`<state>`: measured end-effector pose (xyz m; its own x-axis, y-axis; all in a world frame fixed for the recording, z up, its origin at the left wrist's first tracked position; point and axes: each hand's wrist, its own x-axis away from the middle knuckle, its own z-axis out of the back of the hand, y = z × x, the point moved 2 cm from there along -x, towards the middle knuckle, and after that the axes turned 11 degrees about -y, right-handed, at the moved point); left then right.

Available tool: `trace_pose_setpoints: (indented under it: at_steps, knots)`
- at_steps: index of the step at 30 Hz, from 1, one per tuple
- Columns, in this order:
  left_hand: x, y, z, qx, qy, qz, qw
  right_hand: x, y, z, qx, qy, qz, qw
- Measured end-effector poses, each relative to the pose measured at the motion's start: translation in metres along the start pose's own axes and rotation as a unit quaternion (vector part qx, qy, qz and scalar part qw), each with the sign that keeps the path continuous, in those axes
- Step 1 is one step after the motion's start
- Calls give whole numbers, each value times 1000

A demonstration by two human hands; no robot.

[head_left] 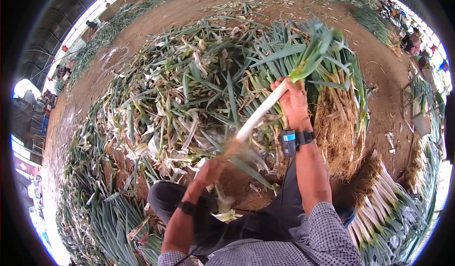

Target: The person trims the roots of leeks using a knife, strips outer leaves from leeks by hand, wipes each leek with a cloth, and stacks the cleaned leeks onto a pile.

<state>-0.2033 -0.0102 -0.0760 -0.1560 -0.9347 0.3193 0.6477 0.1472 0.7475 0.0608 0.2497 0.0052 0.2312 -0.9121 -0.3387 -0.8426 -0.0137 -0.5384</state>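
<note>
My right hand [294,102] is closed round a leek [259,116] where its white shank turns green. The leek slants, with its leaves up to the right and its blurred roots down to the left. By the root end is my left hand [208,171], its fingers curled and smeared by motion. A small white bit shows at those fingers, but what they grip I cannot make out. Behind the right wrist stands a stack of untrimmed leeks [339,119] with brown, soil-covered roots. Before my knees spreads a heap of stripped leaves [175,95].
Cleaned leeks [379,209] with white shanks lie in a pile at lower right. More green leeks [116,225] are at lower left. Brown bare ground [388,100] runs round the heap. People [413,41] are far off along the right edge.
</note>
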Motion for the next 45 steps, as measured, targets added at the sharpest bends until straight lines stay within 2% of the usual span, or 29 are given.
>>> trace_pose_setpoints:
  at_steps: [1,3,5,6,7,9,11,12,13,15,18,21,22,23,24,26,27,29,30,31,33,35,37,38,39,40,43,44,45]
  knots:
    - [4,-10,12,-23,-24,71,997,-3,0,3,-2,7,14,1000]
    - [17,-32,33,9,43,172,984,-8,-3,2,-3,39,27,999]
    - [32,2,61,-204,206,0,957,-14,1,1,-14,27,36,999]
    - [32,21,71,-104,145,46,983,-16,6,-2,-22,16,34,999]
    - [27,28,73,-108,64,38,991,-14,13,-7,-31,1,30,999]
    - [18,57,49,18,-59,-12,998,-13,29,-26,-51,-57,9,997]
    - [4,76,20,17,-63,-72,995,2,36,-58,-86,-54,-19,995]
    - [0,98,14,-2,-65,-51,997,8,40,-65,-100,-63,-40,992]
    - [-5,89,-2,-18,-3,-135,991,15,44,-73,-114,-72,-62,989]
    - [-1,144,4,-38,13,-162,986,19,63,-66,-197,-104,-79,972]
    - [15,209,33,-127,133,-251,950,31,65,-58,-179,-111,-122,970]
    - [14,203,59,-232,141,-161,949,39,72,-53,-182,-123,-160,962]
    - [3,189,66,-217,102,-122,963,45,66,-58,-173,-150,-141,963]
    - [-18,153,71,-137,71,-159,975,53,58,-68,-102,-128,-149,975]
    - [-15,162,75,88,-54,-64,993,56,55,-78,-71,-136,-115,981]
    - [-22,140,75,234,-125,-13,964,62,36,-101,-61,-182,-82,978]
    - [-14,161,62,331,-142,-50,932,67,23,-116,-89,-214,-77,970]
    - [-12,172,50,351,-166,-115,914,85,-20,-135,8,-207,-106,972]
    - [-13,173,47,382,-163,-148,898,82,-13,-125,109,-246,-75,960]
    - [-17,174,44,412,-161,-176,879,82,-26,-120,296,-286,-28,911]
    - [-26,191,29,411,-138,-179,883,73,-73,-97,626,-326,50,706]
    - [-28,203,9,423,-102,-184,881,132,-183,-73,610,-142,30,779]
    - [-38,186,-1,458,-102,-168,867,202,-247,39,438,-32,119,890]
    - [-45,172,-4,464,-99,-154,867,254,-283,104,528,146,60,834]
    - [-50,159,-7,466,-96,-137,869,313,-321,97,311,405,83,856]
    - [-55,149,-11,461,-86,-133,873,375,-340,145,516,416,23,748]
    - [-61,130,-22,458,-70,-108,880,581,-350,223,482,662,-192,541]
    - [-61,129,-26,457,-72,-92,882,666,-334,264,616,640,-248,387]
    - [-63,128,-31,455,-73,-79,884,692,-316,249,600,648,-259,391]
